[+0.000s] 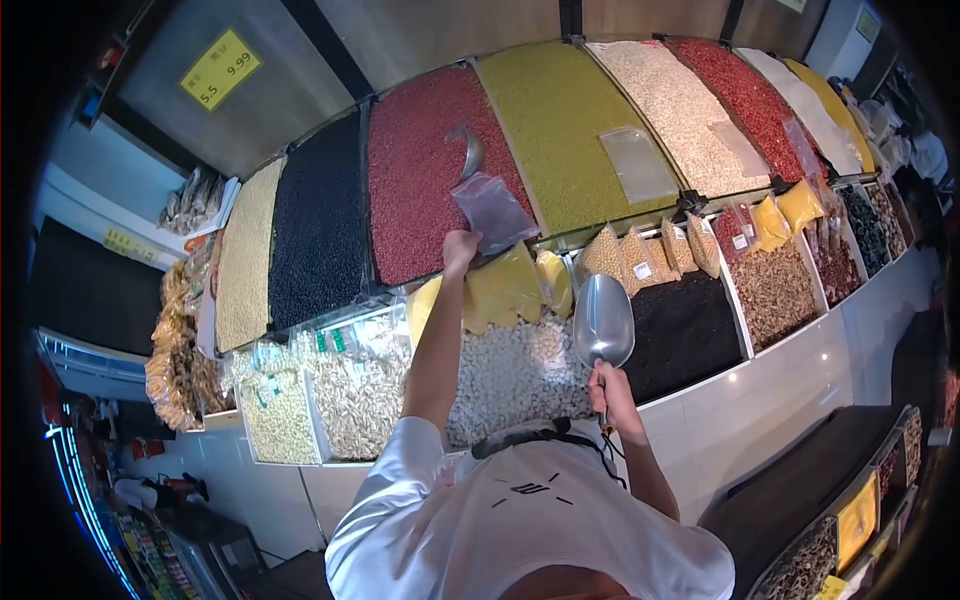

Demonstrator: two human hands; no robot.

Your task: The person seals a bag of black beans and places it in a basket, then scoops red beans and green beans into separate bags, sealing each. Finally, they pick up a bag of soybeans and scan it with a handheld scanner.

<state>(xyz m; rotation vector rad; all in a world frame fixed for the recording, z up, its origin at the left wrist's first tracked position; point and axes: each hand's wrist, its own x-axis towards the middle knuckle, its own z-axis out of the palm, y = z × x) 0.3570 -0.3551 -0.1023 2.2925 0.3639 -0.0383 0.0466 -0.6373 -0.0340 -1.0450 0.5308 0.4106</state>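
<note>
Now left hand (460, 247) stretches forward pinching a plastic bag (494, 210), right hand (612, 386) grips upright scoop (603, 318)

The air over the red bean bin (420, 190) is clear, broken only by a spare scoop (465, 150) stuck in the beans toward the far end and by the plastic bag (492, 210) that the left hand (460, 248) grips at the near edge. Raised dividers (362, 190) wall each bin from its neighbour. The green bin (560, 110) is free apart from a flat bag (638, 165) lying on it. Yellow pouches (505, 290) crowd the front ledge between the upper and lower bins. The right hand (612, 392) holds a steel scoop (603, 320) upright over the lower bins, filling that gap. It is hard to tell whether the steel scoop touches the pouches.
</note>
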